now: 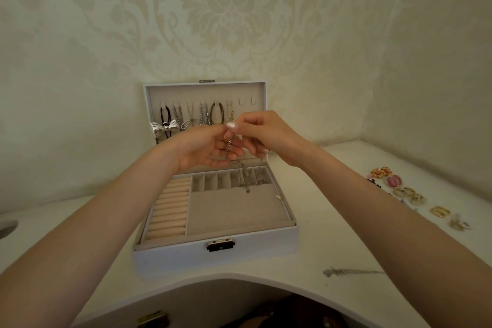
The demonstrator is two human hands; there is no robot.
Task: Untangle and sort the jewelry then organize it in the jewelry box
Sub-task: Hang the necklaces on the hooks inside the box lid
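Observation:
An open white jewelry box (170, 258) stands on the white table, its lid upright against the wall. Several necklaces (203, 117) and a silver bow pendant (163, 127) hang from hooks in the lid. Both my hands are raised in front of the lid. My left hand (205, 148) and my right hand (262, 134) pinch a thin silver chain (241, 168) between fingertips. The chain hangs down, its end reaching the small compartments at the tray's back right. The beige tray holds ring rolls (169, 210) on the left.
Several earrings, pink, gold and pearly (407, 193), lie on the table at the right. Another silver chain (346, 271) lies near the table's curved front edge. A dark round opening (6, 228) shows at the far left. The patterned wall is close behind the box.

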